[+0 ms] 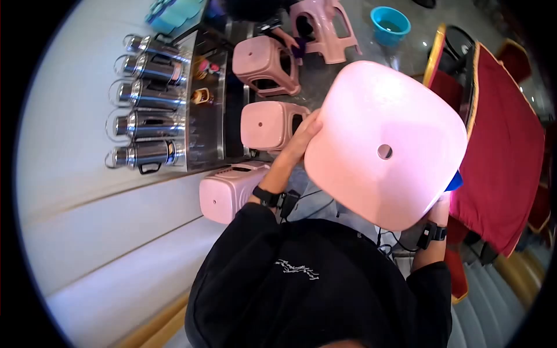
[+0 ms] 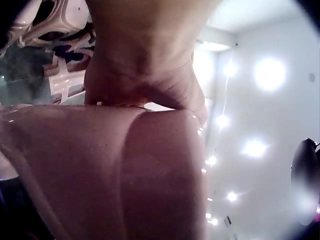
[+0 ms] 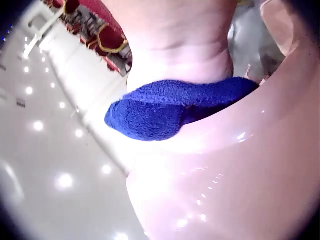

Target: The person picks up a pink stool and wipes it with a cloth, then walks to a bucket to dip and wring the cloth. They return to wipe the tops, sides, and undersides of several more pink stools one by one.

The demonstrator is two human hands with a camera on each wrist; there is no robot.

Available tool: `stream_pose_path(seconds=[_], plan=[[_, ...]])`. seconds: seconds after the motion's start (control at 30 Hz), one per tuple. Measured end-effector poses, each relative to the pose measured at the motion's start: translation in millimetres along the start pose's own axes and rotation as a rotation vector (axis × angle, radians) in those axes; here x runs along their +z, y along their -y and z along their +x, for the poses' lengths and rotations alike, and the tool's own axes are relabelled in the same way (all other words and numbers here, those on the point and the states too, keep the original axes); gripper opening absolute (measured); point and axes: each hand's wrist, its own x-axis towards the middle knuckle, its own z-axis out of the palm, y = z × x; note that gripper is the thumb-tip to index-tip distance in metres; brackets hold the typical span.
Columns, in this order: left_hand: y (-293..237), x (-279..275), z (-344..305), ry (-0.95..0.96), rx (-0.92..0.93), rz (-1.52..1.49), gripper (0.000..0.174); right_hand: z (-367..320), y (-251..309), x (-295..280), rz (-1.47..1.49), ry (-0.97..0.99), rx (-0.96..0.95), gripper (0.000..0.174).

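A pink plastic stool [image 1: 360, 156] is held up in front of the body, its square seat with a round hole facing the head camera. The left hand [image 1: 303, 136] grips the seat's left edge, with fingertips showing over the rim. At the stool's right side, the right hand [image 3: 180, 55] holds a blue cloth [image 3: 150, 112] against the glossy pink plastic. In the head view, the stool hides most of that hand and only a corner of the cloth shows. The left wrist view shows the left palm right at the stool's edge.
Several pink stools [image 1: 268, 126] stand to the left, beside a metal shelf [image 1: 203, 130] with several steel flasks [image 1: 154, 124]. Another person's hand [image 1: 286, 39] is near a stool at the top. A blue basin [image 1: 390, 26] holds water. A red-draped table [image 1: 502, 145] stands at right.
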Motion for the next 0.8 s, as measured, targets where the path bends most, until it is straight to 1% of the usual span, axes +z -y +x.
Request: stream_pose_path(seconds=[0.07,0.1,0.13,0.17,0.23,0.27,0.3,0.37,0.43,0.5,0.53,0.57,0.6,0.63,0.67,0.7,0.73,0.77,0.8], plan=[[-13.3,-21.4,-33.9,-0.129,-0.072,-0.130,0.069,12.0,-4.9,53.6,-0.009,0.142,0.069,0.060],[-21.8,-32.7,-53.6,-0.186,-0.110,-0.199,0.070,17.1,-11.1,79.1,-0.062,0.178,0.097,0.061],[-26.0,-48.4,-70.4,-0.301,-0.143,-0.241,0.071,22.0,-19.4,104.3,-0.118,0.200,0.123,0.062],[-28.9,-69.4,-86.1,-0.412,-0.170,-0.285,0.073,22.8,-29.3,129.9,-0.194,0.140,0.159,0.062],[-30.5,-117.8,-123.4,-0.523,-0.143,-0.445,0.071,43.6,-58.7,125.2,-0.811,0.239,0.114,0.063],[-36.9,-148.7,-144.7,-0.526,-0.094,-0.407,0.070,51.5,-80.3,140.3,-0.925,0.339,0.085,0.063],[-47.7,-178.0,-165.3,-0.527,-0.048,-0.368,0.069,57.0,-108.7,166.9,-1.038,0.436,0.054,0.063],[-81.7,-199.7,-192.2,-0.624,-0.029,-0.428,0.069,59.3,-152.2,208.0,-1.043,0.489,0.191,0.060],[-93.0,-252.9,-206.5,-0.666,-0.017,-0.236,0.073,88.1,-216.8,215.2,-0.885,0.549,0.234,0.053],[-94.3,-310.3,-209.9,-0.711,-0.145,-0.119,0.073,116.9,-264.9,228.8,-0.809,0.537,0.392,0.047],[-92.9,-339.2,-206.7,-0.729,-0.207,-0.057,0.073,132.0,-287.3,233.7,-0.778,0.531,0.410,0.043],[-86.1,-364.7,-202.6,-0.724,-0.240,-0.061,0.072,146.5,-308.5,233.6,-0.746,0.519,0.433,0.039],[-76.2,-388.5,-196.4,-0.715,-0.278,-0.065,0.071,165.6,-327.2,229.0,-0.807,0.521,0.520,0.035],[-66.7,-410.8,-184.4,-0.698,-0.316,-0.069,0.071,183.3,-355.0,221.1,-0.778,0.508,0.516,0.032],[-55.3,-428.0,-174.8,-0.696,-0.323,-0.141,0.069,196.2,-377.9,215.0,-0.734,0.450,0.581,0.034],[-27.5,-470.8,-175.7,-0.714,-0.293,-0.023,0.069,211.7,-396.5,208.5,-0.685,0.388,0.635,0.036],[6.6,-510.0,-163.1,-0.707,-0.259,0.090,0.068,235.4,-420.2,201.1,-0.791,0.326,0.552,0.049],[5.8,-497.1,-145.1,-0.787,-0.259,0.044,0.063,258.0,-448.2,187.4,-0.899,0.252,0.486,0.062],[28.3,-515.8,-138.6,-0.765,-0.262,0.026,0.062,274.4,-476.0,170.4,-1.003,0.181,0.441,0.076]])
